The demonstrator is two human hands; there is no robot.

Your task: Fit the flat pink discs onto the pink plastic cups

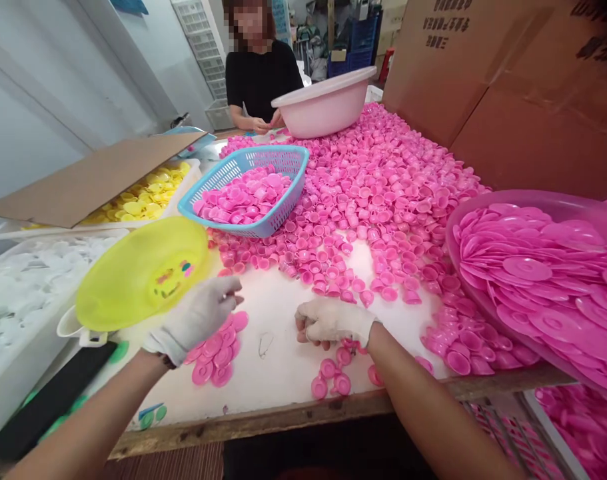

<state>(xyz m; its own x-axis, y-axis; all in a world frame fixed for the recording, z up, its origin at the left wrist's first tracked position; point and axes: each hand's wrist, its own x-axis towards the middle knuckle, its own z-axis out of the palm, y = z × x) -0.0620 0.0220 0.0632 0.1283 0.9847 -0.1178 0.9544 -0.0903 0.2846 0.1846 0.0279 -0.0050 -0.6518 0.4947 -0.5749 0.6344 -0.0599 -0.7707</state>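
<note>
white-gloved left hand (198,317) and white-gloved right hand (336,320) over a white tabletop (278,380)

beside a translucent yellow plastic bowl (118,293), the left hand is at a pile of flat, round pink plastic discs (216,353), fingers half bent; the right, fingers curled, is near some small round pink plastic pieces (328,368), with a wide heap of little pink plastic cups (378,193) beyond; whether either grasps anything, i cannot tell.

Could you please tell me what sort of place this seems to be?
Probably a small workshop: pink cups heaped across a worktable, a blue basket of pink discs, and large cardboard boxes.
</note>
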